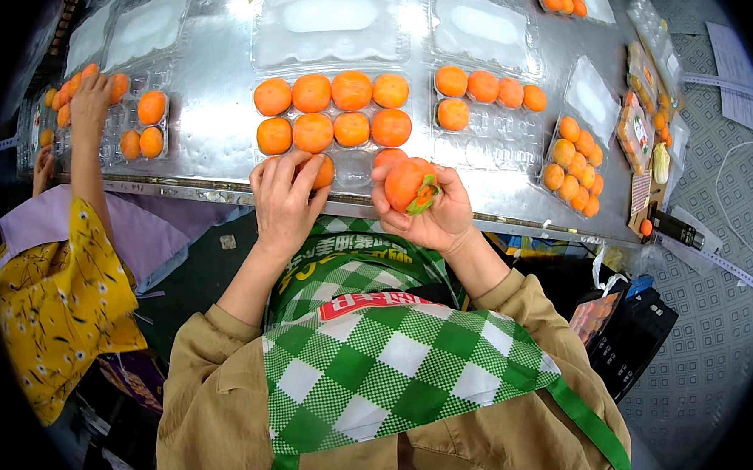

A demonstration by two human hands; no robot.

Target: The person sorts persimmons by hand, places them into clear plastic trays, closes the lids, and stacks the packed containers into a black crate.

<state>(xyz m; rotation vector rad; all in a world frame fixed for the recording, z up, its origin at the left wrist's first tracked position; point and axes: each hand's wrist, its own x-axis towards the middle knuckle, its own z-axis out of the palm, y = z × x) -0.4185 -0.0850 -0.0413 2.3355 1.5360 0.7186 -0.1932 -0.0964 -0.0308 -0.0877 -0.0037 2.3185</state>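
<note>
A clear plastic clamshell tray (pixel 360 181) lies before me at the table's near edge, with rows of orange persimmons (pixel 313 131) in its cups. My left hand (pixel 285 196) has its fingers closed round a persimmon (pixel 323 173) in the front row, at the tray's left side. Just above the front right of the tray, my right hand (pixel 437 211) holds another persimmon (pixel 405 186), its green leafy calyx turned to the right. One more persimmon (pixel 388 156) shows partly behind that one. The tray's lid (pixel 328 49) lies folded back on the far side, with a white pad in it.
To the right stand a partly filled tray (pixel 488 139) and a full one (pixel 574 173) on the metal table (pixel 218 82). Packed boxes (pixel 635 134) line the right edge. On the left, a person in a yellow sleeve (pixel 70 304) handles fruit in another tray (pixel 150 87).
</note>
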